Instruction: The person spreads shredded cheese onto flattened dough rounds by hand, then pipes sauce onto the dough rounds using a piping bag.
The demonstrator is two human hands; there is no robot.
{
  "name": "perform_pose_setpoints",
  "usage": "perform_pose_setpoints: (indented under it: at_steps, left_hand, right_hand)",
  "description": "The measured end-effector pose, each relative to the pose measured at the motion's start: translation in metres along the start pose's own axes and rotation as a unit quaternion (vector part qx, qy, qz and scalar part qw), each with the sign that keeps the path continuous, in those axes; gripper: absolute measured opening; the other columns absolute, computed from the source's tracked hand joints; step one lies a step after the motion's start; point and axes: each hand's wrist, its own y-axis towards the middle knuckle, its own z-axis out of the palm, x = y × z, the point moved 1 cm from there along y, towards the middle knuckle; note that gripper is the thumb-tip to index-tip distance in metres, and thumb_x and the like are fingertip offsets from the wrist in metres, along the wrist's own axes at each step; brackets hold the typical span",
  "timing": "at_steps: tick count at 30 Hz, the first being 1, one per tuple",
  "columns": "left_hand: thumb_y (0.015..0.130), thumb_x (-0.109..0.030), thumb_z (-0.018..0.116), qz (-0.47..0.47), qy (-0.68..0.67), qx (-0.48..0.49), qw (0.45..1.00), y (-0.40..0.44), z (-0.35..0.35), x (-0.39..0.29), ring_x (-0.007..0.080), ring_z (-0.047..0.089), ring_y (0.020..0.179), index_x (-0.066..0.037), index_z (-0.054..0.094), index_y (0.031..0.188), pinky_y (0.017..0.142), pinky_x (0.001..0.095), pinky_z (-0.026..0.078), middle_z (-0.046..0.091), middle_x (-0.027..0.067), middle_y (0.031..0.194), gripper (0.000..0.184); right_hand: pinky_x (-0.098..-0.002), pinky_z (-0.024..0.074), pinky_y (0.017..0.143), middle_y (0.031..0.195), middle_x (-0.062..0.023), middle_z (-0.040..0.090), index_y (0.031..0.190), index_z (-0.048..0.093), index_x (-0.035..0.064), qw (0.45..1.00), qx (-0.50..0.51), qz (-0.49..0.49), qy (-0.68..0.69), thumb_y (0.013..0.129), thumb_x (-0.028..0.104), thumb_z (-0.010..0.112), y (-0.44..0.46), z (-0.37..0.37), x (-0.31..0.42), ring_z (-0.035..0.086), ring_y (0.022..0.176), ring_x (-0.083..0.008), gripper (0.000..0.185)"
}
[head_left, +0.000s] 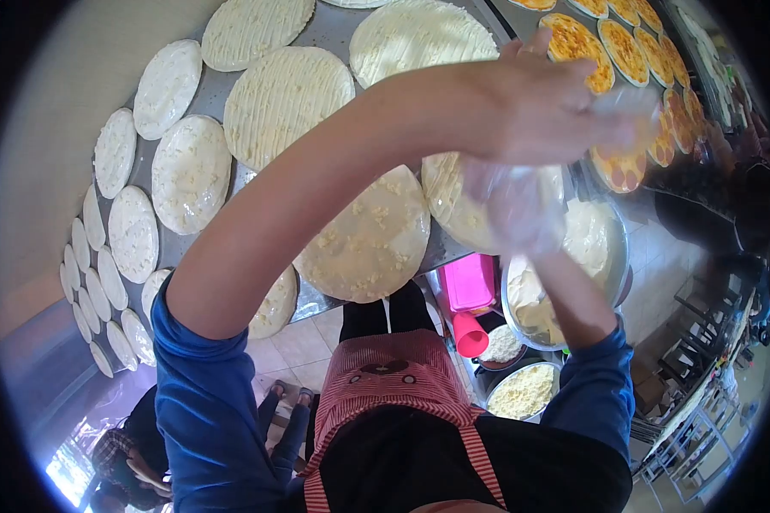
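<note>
My left hand [543,107] reaches across the table, its fingers spread, over the edge of the red-topped rounds. My right hand [522,205] is just below it, smeared by motion, beside a large metal bowl [622,248] of creamy white mixture [586,235]. Something pale and translucent shows near both hands, too blurred to make out. Round dough pieces lie around them: one with small crumbs [372,239] near my body, one partly under my right hand [453,201], and one with ridged topping [287,103] farther back.
Many smaller pale rounds [133,232] cover the metal table at left. Rounds with orange-red topping [624,51] lie at upper right. Below the table edge are a pink container [469,282], a pink cup [470,335] and a bowl of yellow crumbs [524,392]. Other people [133,453] are at lower left.
</note>
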Motion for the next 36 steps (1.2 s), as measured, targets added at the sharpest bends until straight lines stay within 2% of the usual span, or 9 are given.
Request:
perform_pose_setpoints:
  at_steps: [6, 8, 12, 14, 18, 29, 30, 34, 36]
  left_hand:
    - [0.09, -0.043, 0.023, -0.148, -0.138, 0.171, 0.964, 0.028, -0.023, -0.003, 0.0415, 0.032, 0.116, -0.001, 0.039, 0.117, 0.102, 0.0482, 0.018, 0.05, 0.0248, 0.102, 0.053]
    - [0.088, -0.046, 0.032, -0.211, -0.213, 0.233, 0.925, 0.015, -0.024, -0.007, 0.0387, 0.042, 0.11, -0.006, 0.052, 0.106, 0.1, 0.0469, 0.024, 0.056, 0.018, 0.094, 0.048]
    - [0.085, -0.051, 0.033, -0.053, -0.099, 0.115, 0.987, 0.005, -0.02, -0.011, 0.0396, 0.038, 0.114, 0.002, 0.054, 0.102, 0.101, 0.0457, 0.023, 0.053, 0.0198, 0.107, 0.06]
    - [0.085, -0.05, 0.035, -0.211, -0.128, 0.059, 0.967, 0.026, -0.002, -0.004, 0.0415, 0.036, 0.116, -0.001, 0.054, 0.104, 0.102, 0.0458, 0.021, 0.051, 0.0196, 0.112, 0.056]
    - [0.093, -0.037, 0.017, -0.186, -0.161, 0.259, 0.934, 0.031, -0.018, -0.01, 0.0456, 0.025, 0.12, -0.001, 0.028, 0.131, 0.103, 0.0485, 0.016, 0.043, 0.0318, 0.109, 0.053]
    - [0.086, -0.046, 0.035, -0.272, -0.208, 0.145, 0.928, 0.042, -0.01, -0.003, 0.0422, 0.04, 0.113, -0.003, 0.058, 0.098, 0.1, 0.044, 0.028, 0.05, 0.0217, 0.113, 0.05]
    - [0.086, -0.046, 0.035, -0.273, -0.207, 0.145, 0.928, 0.036, -0.005, -0.004, 0.0422, 0.04, 0.113, -0.003, 0.058, 0.098, 0.1, 0.044, 0.028, 0.05, 0.0217, 0.113, 0.05]
    - [0.088, -0.043, 0.034, 0.01, 0.011, 0.015, 1.0, 0.003, 0.011, -0.004, 0.0419, 0.045, 0.107, -0.003, 0.058, 0.099, 0.097, 0.0449, 0.032, 0.051, 0.0217, 0.111, 0.048]
    - [0.09, -0.032, 0.033, 0.062, 0.064, 0.02, 0.996, 0.004, 0.012, -0.011, 0.0357, 0.05, 0.104, -0.011, 0.056, 0.105, 0.092, 0.043, 0.038, 0.055, 0.0177, 0.104, 0.035]
  right_hand:
    - [-0.0409, 0.0325, 0.096, 0.106, -0.0201, 0.05, 0.118, 0.041, -0.0008, 0.937, 0.07, -0.079, -0.332, 0.083, 0.018, 0.05, 0.057, -0.044, -0.061, 0.045, 0.105, -0.032, 0.041]
    - [-0.0374, 0.0269, 0.1, 0.115, -0.0179, 0.046, 0.122, 0.036, -0.0006, 0.616, -0.088, -0.158, -0.766, 0.085, 0.018, 0.047, -0.003, 0.02, -0.11, 0.041, 0.111, -0.0292, 0.043]
    - [-0.0328, 0.0235, 0.101, 0.13, -0.0148, 0.031, 0.131, 0.021, 0.0027, 0.996, -0.034, -0.068, -0.039, 0.089, 0.019, 0.04, -0.014, 0.008, -0.072, 0.029, 0.122, -0.0208, 0.05]
    - [-0.0382, 0.0465, 0.075, 0.092, -0.0151, 0.057, 0.1, 0.054, -0.0025, 0.662, -0.085, -0.187, -0.721, 0.082, 0.016, 0.048, 0.019, -0.059, -0.108, 0.056, 0.086, -0.0235, 0.027]
    - [-0.0397, 0.0473, 0.068, 0.089, -0.0142, 0.057, 0.098, 0.053, 0.001, 0.945, -0.169, -0.163, -0.227, 0.08, 0.013, 0.047, 0.034, -0.079, -0.106, 0.057, 0.083, -0.0235, 0.022]
    - [-0.0362, 0.0458, 0.057, 0.078, -0.0085, 0.056, 0.092, 0.056, 0.0061, 0.847, -0.187, -0.18, -0.464, 0.079, 0.021, 0.05, 0.05, -0.084, -0.093, 0.057, 0.071, -0.0215, 0.02]
    - [-0.0346, 0.0454, 0.058, 0.08, -0.0079, 0.056, 0.093, 0.056, 0.0046, 0.545, -0.088, -0.167, -0.817, 0.08, 0.02, 0.05, 0.028, -0.077, -0.096, 0.057, 0.071, -0.0198, 0.021]
    - [-0.0337, 0.049, 0.07, 0.088, -0.0183, 0.058, 0.1, 0.055, -0.0001, 0.957, -0.134, 0.039, -0.255, 0.081, 0.021, 0.05, -0.025, 0.004, 0.008, 0.059, 0.081, -0.0247, 0.029]
    - [-0.0336, 0.0489, 0.068, 0.087, -0.0165, 0.058, 0.098, 0.056, 0.0013, 0.836, -0.123, -0.127, -0.52, 0.081, 0.021, 0.051, -0.017, -0.022, -0.045, 0.059, 0.079, -0.0228, 0.027]
